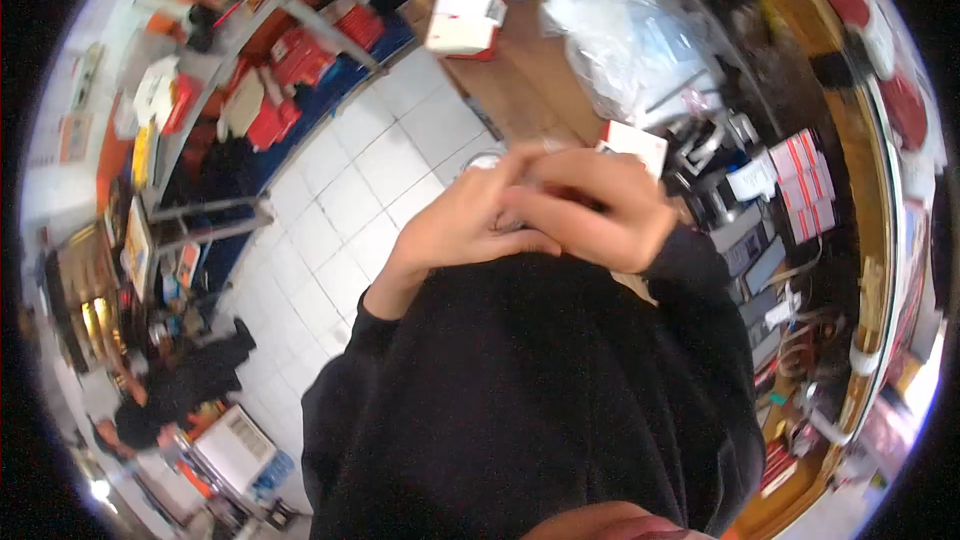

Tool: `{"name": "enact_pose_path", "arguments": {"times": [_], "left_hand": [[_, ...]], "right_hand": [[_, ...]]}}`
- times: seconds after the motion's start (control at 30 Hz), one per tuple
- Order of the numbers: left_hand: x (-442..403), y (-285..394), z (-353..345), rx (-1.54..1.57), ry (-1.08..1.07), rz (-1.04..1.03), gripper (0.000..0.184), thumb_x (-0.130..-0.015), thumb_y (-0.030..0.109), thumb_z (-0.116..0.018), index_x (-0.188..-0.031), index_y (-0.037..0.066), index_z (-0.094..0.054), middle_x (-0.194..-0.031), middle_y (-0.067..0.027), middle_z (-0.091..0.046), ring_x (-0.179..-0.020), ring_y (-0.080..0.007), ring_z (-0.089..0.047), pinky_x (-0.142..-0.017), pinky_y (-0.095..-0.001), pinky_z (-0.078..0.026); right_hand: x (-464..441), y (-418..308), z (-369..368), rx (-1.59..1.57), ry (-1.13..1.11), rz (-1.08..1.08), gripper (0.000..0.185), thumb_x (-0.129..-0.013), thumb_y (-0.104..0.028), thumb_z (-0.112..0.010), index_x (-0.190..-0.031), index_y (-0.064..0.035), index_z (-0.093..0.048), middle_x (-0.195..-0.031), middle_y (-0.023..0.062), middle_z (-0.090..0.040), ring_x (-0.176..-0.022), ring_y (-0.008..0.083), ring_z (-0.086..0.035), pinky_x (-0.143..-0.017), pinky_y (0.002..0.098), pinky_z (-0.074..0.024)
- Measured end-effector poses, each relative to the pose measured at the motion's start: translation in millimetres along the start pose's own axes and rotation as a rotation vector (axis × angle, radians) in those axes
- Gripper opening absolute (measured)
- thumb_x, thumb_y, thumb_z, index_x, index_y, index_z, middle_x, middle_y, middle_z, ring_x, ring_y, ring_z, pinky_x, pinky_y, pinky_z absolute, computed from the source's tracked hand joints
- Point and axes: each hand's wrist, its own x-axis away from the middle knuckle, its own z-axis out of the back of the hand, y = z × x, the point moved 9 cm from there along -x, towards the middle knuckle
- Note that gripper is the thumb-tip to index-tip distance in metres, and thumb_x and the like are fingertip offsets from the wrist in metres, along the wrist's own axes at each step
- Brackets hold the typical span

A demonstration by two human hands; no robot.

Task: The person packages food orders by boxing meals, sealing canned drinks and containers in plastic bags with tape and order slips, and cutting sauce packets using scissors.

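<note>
Both hands meet in front of my chest, above the edge of a brown work surface (530, 75). My left hand (465, 220) reaches in from the left with its fingers bent toward the other hand. My right hand (600, 205) is curled, its fingers pressed together over the left fingertips. Something small and dark, perhaps thin wire, shows between them, too small and blurred to name. Just behind the hands stands a white box (635, 145), partly covered by the right hand.
A white and red box (466, 15) and clear plastic bags (630, 35) lie on the surface. Pink-striped boxes (802, 185) stand at right. Red packages (300, 55) fill a shelf at upper left. Another person in dark clothes (185, 385) is at lower left, beyond the tiled floor (350, 200).
</note>
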Motion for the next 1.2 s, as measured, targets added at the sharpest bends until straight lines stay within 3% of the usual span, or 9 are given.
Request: {"name": "enact_pose_path", "arguments": {"times": [0.17,0.27,0.6,0.73,0.87,0.9,1.0,1.13,1.2], "left_hand": [[4.7,-44.1,13.0,0.362,0.159,0.088,0.042,-0.081,0.04,-0.046,-0.098,0.001,-0.049,-0.063,0.0001,-0.045,-0.053,-0.0095,-0.039,-0.053,-0.0205,-0.035],[-0.7,-52.4,-1.0,0.475,0.044,0.168,0.053,-0.084,0.048,-0.032,-0.101,0.0,-0.048,-0.055,0.0027,-0.035,-0.049,-0.0053,-0.031,-0.048,-0.018,-0.029],[-19.3,-49.5,-24.2,0.308,-0.096,0.275,0.051,-0.087,0.043,-0.027,-0.102,-0.002,-0.046,-0.052,-0.001,-0.04,-0.042,-0.0067,-0.035,-0.041,-0.0194,-0.029],[-23.9,-51.9,3.3,0.388,0.285,0.334,0.043,-0.087,0.043,-0.029,-0.084,0.002,-0.043,-0.067,-0.0029,-0.041,-0.042,-0.0061,-0.029,-0.038,-0.0183,-0.025],[-31.7,-63.3,20.1,0.542,0.52,0.196,0.044,-0.084,0.049,-0.027,-0.072,0.007,-0.033,-0.073,-0.0018,-0.033,-0.053,-0.007,-0.027,-0.045,-0.0187,-0.025],[-31.3,-61.1,22.8,0.51,0.541,0.141,0.044,-0.084,0.049,-0.026,-0.073,0.007,-0.033,-0.073,-0.0016,-0.032,-0.056,-0.0077,-0.028,-0.048,-0.0192,-0.026],[-34.4,-37.7,15.4,0.349,0.445,0.041,0.046,-0.082,0.052,-0.029,-0.073,0.007,-0.032,-0.072,-0.0015,-0.029,-0.064,-0.0104,-0.028,-0.057,-0.0219,-0.028],[-39.6,-10.8,-14.7,0.044,0.141,-0.087,0.052,-0.079,0.056,-0.033,-0.07,0.005,-0.035,-0.071,-0.004,-0.033,-0.064,-0.0131,-0.033,-0.057,-0.0232,-0.029],[-40.0,4.2,-18.7,-0.121,0.065,-0.159,0.052,-0.079,0.055,-0.033,-0.069,0.004,-0.036,-0.07,-0.0055,-0.034,-0.063,-0.0143,-0.034,-0.055,-0.0236,-0.03]], "right_hand": [[12.9,25.7,-8.8,-0.185,0.14,-0.069,0.035,-0.064,-0.002,-0.057,-0.098,-0.0023,-0.051,-0.103,0.0148,-0.048,-0.089,0.0277,-0.05,-0.076,0.0349,-0.04],[41.7,58.2,-16.9,-0.197,0.07,-0.3,0.037,-0.063,-0.005,-0.056,-0.099,-0.0019,-0.049,-0.101,0.0111,-0.049,-0.085,0.0268,-0.053,-0.069,0.0335,-0.0443],[59.7,60.5,-14.5,0.264,0.0,0.011,0.021,-0.064,-0.011,-0.058,-0.082,-0.0014,-0.052,-0.085,0.0085,-0.051,-0.068,0.0202,-0.055,-0.051,0.0293,-0.0455],[56.7,63.7,5.1,0.219,0.266,-0.206,0.016,-0.065,-0.006,-0.059,-0.078,-0.0006,-0.051,-0.075,0.0087,-0.052,-0.058,0.0186,-0.054,-0.047,0.0277,-0.0433],[77.8,98.2,-41.4,-1.317,0.607,-0.746,0.011,-0.074,0.0,-0.055,-0.075,-0.0003,-0.044,-0.066,0.0098,-0.054,-0.056,0.0178,-0.058,-0.047,0.0252,-0.0475],[79.3,94.2,-55.5,-1.381,0.598,-0.774,0.013,-0.076,-0.002,-0.055,-0.079,-0.0002,-0.042,-0.067,0.0102,-0.056,-0.059,0.02,-0.06,-0.048,0.0267,-0.0499],[89.9,81.0,-64.9,-1.085,0.354,-0.984,0.019,-0.071,-0.003,-0.06,-0.074,-0.0007,-0.042,-0.064,0.0096,-0.055,-0.058,0.0187,-0.06,-0.051,0.0258,-0.0487],[88.0,71.6,-3.4,0.065,0.497,-0.689,0.035,-0.051,-0.008,-0.071,-0.074,-0.002,-0.045,-0.072,0.0077,-0.052,-0.064,0.0228,-0.055,-0.058,0.0282,-0.0435],[79.6,67.0,12.0,-0.042,0.633,-0.475,0.036,-0.05,-0.007,-0.071,-0.076,-0.0019,-0.046,-0.075,0.0077,-0.051,-0.068,0.0209,-0.054,-0.06,0.0283,-0.043]]}}
